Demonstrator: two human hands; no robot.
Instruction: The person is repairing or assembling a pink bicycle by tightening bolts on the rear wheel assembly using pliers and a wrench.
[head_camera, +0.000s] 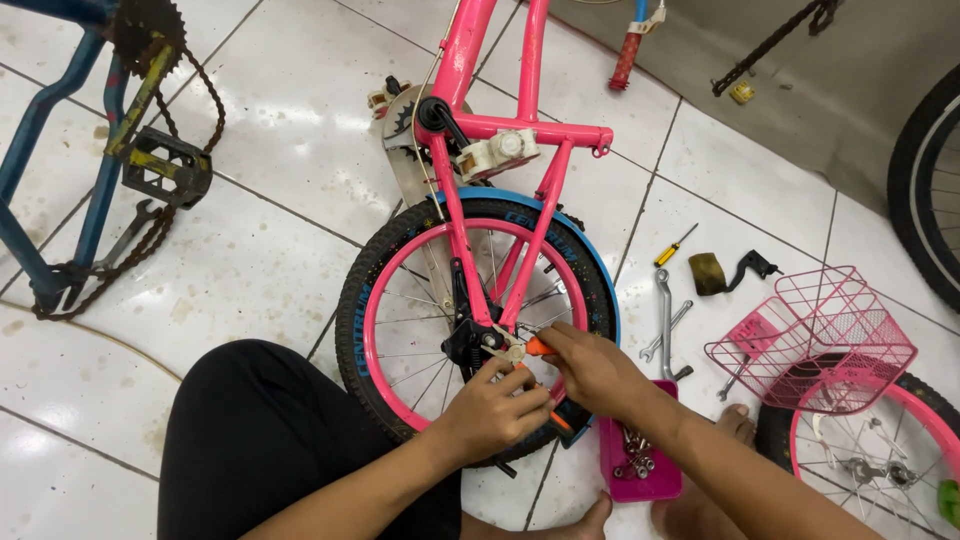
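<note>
Knee: a leg in black cloth (265, 430) fills the bottom of the head view, bent beside the small wheel.
Left hand: the left hand (492, 412) is curled shut around the orange grips of a pair of pliers (528, 352), just below the wheel's hub.
Right hand: the right hand (592, 368) comes in from the right, its fingers pinched on the upper part of the same pliers at the hub; what the tool's tip grips cannot be told.
Wheel: the rear wheel (477, 322) has a pink rim, a black tyre and a blue mudguard over its top, and lies on the floor with the hands over its axle.
Frame: the pink bicycle frame (470, 60) runs from the axle up and away, with a white pedal (500, 152) on its crank.
Tray: a pink tray (640, 462) of nuts and bolts sits just beside the right forearm.
Tools: spanners (664, 325) and a yellow-handled screwdriver (676, 246) lie on the white floor tiles (270, 250) to the right of the wheel.
Basket: a pink wire basket (815, 335) rests over a second pink wheel at the right edge.
Far left: a blue bicycle frame (60, 150) with a black pedal and loose chain lies well apart.
</note>
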